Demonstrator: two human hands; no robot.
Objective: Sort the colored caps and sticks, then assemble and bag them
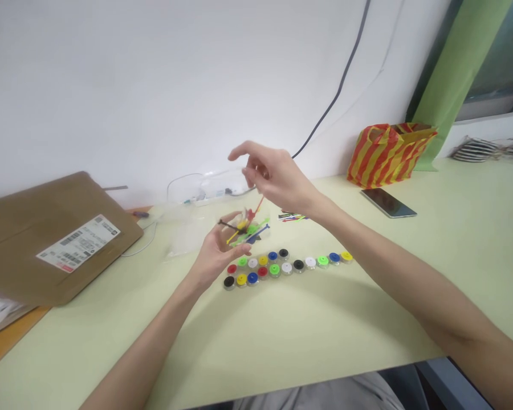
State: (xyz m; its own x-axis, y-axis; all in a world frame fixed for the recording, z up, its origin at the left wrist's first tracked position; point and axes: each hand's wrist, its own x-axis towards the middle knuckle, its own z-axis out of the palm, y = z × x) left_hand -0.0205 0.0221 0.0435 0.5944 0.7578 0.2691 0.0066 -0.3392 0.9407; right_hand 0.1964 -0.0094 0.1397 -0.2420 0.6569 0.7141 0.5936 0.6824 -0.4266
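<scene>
My left hand (219, 250) is raised over the table, its thumb and fingers curved round a loose cluster of plastic spinner arrows (251, 229) in red, yellow, green, blue, black and white. Just above it hovers my right hand (271, 173), index finger stretched out and apart from the thumb, with nothing visible between them. A red arrow sticks up from the cluster towards this hand. In front of my left hand, several round coloured discs (274, 270) on clear bases lie in rows. More loose arrows (291, 217) lie in a small pile behind the discs.
A brown cardboard mailer (21, 228) with a white label lies at the left. Clear plastic bags (186, 228) and a white power strip (216, 192) are near the wall. Towards the right are a phone (389, 203) and a red-and-yellow striped bag (385, 156).
</scene>
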